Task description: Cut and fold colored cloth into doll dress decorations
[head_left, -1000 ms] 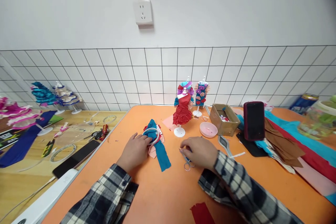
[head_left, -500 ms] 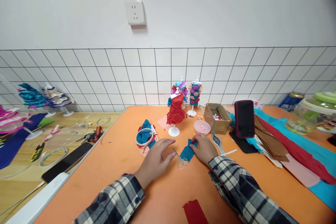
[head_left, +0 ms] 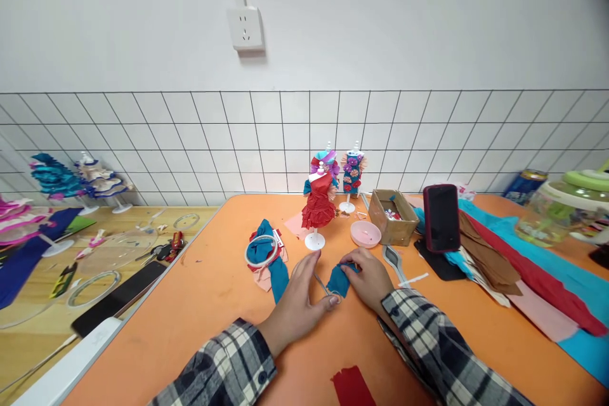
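Observation:
My right hand (head_left: 370,274) pinches a small piece of teal fabric (head_left: 338,280) between thumb and fingers, low over the orange tabletop. My left hand (head_left: 297,298) is open, its thumb apart from its fingers. Small silver scissors (head_left: 334,295) lie between the two hands, their handles by my left thumb, which partly covers them. Behind my left hand, a white hoop (head_left: 261,262) rests around a bundle of fabric, and a teal strip (head_left: 278,276) hangs out of it toward me. A red fabric piece (head_left: 354,387) lies at the near edge.
A mini dress form in a red dress (head_left: 318,203) stands behind my hands, with others behind it. To the right are a pink dish (head_left: 366,234), a cardboard box (head_left: 392,227), a grey tool (head_left: 392,261), an upright phone (head_left: 442,219) and layered fabrics (head_left: 547,279).
My left hand has moved right and nearer the scissors, now partly covering them. The teal fabric under my right hand is bunched differently. More of the teal strip by the hoop shows.

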A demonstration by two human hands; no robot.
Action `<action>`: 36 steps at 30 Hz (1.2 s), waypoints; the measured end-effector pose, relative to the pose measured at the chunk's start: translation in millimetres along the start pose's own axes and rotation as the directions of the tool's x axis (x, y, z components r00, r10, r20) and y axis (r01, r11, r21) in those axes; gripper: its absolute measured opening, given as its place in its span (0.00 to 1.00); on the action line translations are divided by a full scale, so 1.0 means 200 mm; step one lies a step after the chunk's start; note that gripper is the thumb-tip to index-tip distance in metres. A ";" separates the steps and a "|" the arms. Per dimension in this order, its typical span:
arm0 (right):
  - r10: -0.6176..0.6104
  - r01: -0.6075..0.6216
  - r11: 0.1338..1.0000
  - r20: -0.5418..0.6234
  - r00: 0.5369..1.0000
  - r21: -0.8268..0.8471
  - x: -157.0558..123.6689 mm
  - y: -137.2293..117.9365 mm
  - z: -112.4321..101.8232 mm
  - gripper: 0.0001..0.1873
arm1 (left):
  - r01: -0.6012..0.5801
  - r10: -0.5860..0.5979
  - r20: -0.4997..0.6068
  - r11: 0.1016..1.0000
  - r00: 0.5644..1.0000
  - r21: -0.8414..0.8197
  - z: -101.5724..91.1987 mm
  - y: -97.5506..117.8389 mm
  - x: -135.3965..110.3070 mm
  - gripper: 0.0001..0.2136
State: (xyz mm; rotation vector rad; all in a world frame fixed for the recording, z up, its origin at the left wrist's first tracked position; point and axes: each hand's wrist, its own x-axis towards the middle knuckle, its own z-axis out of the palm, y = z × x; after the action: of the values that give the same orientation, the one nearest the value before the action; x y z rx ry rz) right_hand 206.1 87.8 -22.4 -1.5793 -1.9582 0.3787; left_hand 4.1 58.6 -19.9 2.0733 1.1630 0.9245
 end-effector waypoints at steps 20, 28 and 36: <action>-0.005 0.000 0.980 0.024 1.000 0.198 -0.09 -0.09 0.04 0.11 | 0.488 -0.407 0.318 0.436 0.856 -0.756 -0.16 -0.01 -0.03 0.14; 0.063 0.160 0.864 0.418 0.906 -0.477 -0.14 -0.28 0.03 0.15 | 0.461 -0.384 0.366 0.193 0.848 -0.866 -0.18 -0.01 -0.05 0.08; 0.158 0.073 0.867 0.410 0.898 -0.492 -0.15 -0.24 0.04 0.15 | 0.403 -0.472 0.232 0.302 0.851 -0.864 -0.16 -0.02 -0.04 0.10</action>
State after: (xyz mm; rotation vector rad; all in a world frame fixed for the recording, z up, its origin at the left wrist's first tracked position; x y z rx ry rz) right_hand 166.5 48.3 -9.1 -1.9969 -2.5230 0.2738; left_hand -25.5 58.9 -6.8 0.7608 0.8619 1.0045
